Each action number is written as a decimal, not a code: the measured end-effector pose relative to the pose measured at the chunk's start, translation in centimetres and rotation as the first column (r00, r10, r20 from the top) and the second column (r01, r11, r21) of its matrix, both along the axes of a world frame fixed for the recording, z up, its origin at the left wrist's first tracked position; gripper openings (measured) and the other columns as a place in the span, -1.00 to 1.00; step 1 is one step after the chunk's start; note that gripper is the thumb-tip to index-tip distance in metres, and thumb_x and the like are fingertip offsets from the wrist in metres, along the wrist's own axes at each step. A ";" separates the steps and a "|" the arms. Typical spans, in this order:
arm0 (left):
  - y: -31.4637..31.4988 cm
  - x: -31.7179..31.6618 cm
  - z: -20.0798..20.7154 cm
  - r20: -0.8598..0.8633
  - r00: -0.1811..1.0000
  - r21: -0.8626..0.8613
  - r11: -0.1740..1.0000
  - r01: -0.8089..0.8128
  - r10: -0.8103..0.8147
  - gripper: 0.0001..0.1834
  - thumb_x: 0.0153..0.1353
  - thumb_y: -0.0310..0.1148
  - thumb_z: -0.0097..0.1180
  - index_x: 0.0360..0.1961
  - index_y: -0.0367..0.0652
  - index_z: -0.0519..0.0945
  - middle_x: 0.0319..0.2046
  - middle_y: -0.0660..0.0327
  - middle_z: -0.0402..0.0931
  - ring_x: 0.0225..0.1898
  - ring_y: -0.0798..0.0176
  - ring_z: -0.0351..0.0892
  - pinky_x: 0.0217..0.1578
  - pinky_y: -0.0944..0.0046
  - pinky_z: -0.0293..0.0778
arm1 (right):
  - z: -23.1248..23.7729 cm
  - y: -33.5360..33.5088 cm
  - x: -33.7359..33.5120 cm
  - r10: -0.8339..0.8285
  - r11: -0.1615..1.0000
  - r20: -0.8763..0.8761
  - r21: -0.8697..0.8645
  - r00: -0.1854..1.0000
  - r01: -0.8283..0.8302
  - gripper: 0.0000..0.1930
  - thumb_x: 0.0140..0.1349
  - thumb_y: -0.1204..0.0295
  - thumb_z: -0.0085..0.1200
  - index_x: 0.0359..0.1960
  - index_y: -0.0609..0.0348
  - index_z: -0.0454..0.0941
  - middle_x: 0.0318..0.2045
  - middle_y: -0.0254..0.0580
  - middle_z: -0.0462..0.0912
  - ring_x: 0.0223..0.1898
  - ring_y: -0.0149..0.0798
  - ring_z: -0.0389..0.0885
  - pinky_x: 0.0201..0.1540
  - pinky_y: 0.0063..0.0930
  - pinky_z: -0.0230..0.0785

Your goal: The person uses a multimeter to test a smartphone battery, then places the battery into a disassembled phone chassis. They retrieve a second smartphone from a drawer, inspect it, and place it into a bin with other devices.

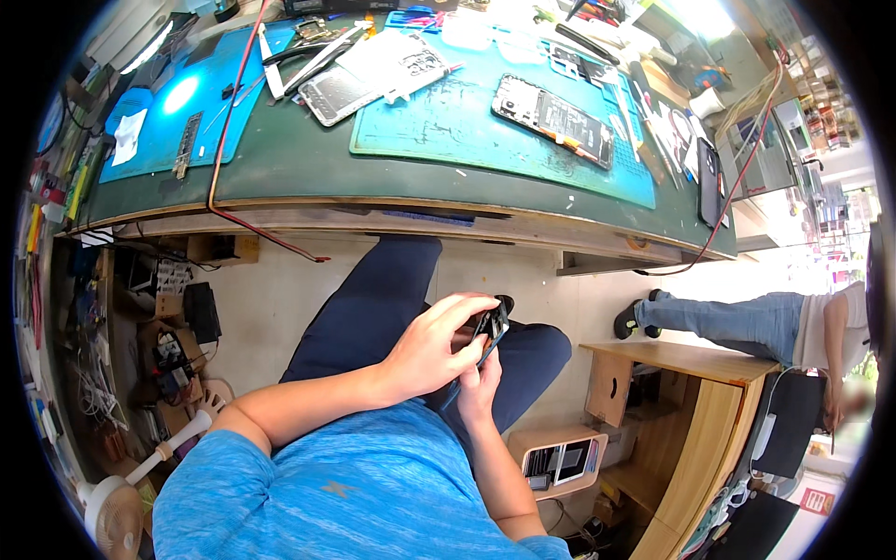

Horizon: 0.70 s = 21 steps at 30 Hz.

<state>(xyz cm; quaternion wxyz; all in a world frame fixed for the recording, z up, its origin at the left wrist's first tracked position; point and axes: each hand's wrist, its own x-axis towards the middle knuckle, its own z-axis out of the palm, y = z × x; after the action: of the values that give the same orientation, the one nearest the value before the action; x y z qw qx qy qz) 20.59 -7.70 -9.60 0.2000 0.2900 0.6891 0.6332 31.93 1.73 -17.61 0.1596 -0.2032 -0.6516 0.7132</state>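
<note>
Over my lap I hold a dark smartphone with a bluish edge (498, 340), tilted and seen nearly edge-on. My left hand (431, 343) wraps over its upper part, thumb and fingers closed on it. From below, my right hand (479, 385) grips the phone's lower part. Most of its face is hidden behind my fingers. On the bench beyond, an opened phone (560, 123) with its battery and boards bare lies on a blue work mat (420, 140). A silver phone frame (338, 93) lies to its left, partly on the mat.
A red cable (220, 159) hangs over the bench's front edge. A black phone (710, 182) lies at the bench's right end. Low at the right stand a wooden cabinet (719, 425) and a box of flat devices (560, 462). Another person (747, 322) is at far right; a white fan (117, 518) stands lower left.
</note>
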 end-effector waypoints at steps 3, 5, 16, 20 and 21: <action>0.1 -0.1 0.2 -0.149 0.989 -0.014 1.000 -0.008 0.006 -0.51 0.17 -0.58 0.09 0.19 -0.28 0.51 0.00 -0.04 0.57 -0.11 0.13 0.68 -0.10 0.26 0.65 | 1.1 -0.2 -0.5 -0.014 0.999 0.002 -0.034 1.000 0.014 -0.44 0.29 0.19 0.15 0.21 0.32 0.37 -0.07 -0.17 0.61 -0.07 -0.36 0.58 0.01 -0.45 0.44; 0.0 -0.2 0.3 -0.137 0.991 -0.034 0.999 -0.008 0.003 -0.51 0.15 -0.59 0.08 0.17 -0.29 0.53 -0.01 -0.05 0.59 -0.17 0.14 0.69 -0.15 0.27 0.63 | 1.3 -0.4 -0.8 -0.038 0.999 0.032 -0.014 0.999 0.038 -0.50 0.29 0.26 0.11 0.16 0.32 0.40 -0.10 -0.18 0.61 -0.09 -0.38 0.57 -0.01 -0.47 0.43; 0.3 0.4 0.4 -0.126 0.990 0.063 0.996 -0.062 0.070 -0.61 0.11 -0.61 0.09 0.01 -0.27 0.61 -0.01 -0.02 0.61 -0.18 0.17 0.69 -0.17 0.32 0.62 | 0.4 0.0 -0.5 0.023 0.997 0.004 0.077 1.000 -0.023 -0.50 0.27 0.27 0.15 0.16 0.31 0.36 -0.11 -0.17 0.59 -0.09 -0.33 0.58 -0.02 -0.43 0.44; 0.4 0.0 0.6 -0.200 0.979 -0.024 0.999 -0.030 0.024 -0.63 0.08 -0.57 0.11 -0.04 -0.27 0.62 0.04 -0.02 0.59 -0.08 0.08 0.67 -0.08 0.22 0.62 | 0.7 0.8 -0.4 0.145 0.989 -0.056 0.038 0.988 -0.143 -0.51 0.31 0.30 0.16 0.16 0.30 0.34 -0.01 -0.12 0.54 0.03 -0.29 0.53 0.07 -0.38 0.41; 0.4 0.0 0.5 -0.243 0.970 -0.065 0.998 -0.023 0.006 -0.65 0.08 -0.55 0.11 -0.05 -0.27 0.63 0.05 -0.02 0.58 -0.06 0.05 0.67 -0.05 0.20 0.61 | 0.8 0.8 -0.5 0.164 0.986 -0.066 0.017 0.984 -0.164 -0.50 0.31 0.31 0.17 0.17 0.30 0.33 0.02 -0.11 0.52 0.05 -0.29 0.52 0.09 -0.37 0.40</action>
<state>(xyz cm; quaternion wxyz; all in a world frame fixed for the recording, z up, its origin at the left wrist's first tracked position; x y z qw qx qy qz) 20.59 -7.27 -9.08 0.1192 0.3534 0.7315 0.5708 31.47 2.54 -16.84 0.1233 -0.1239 -0.6643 0.7267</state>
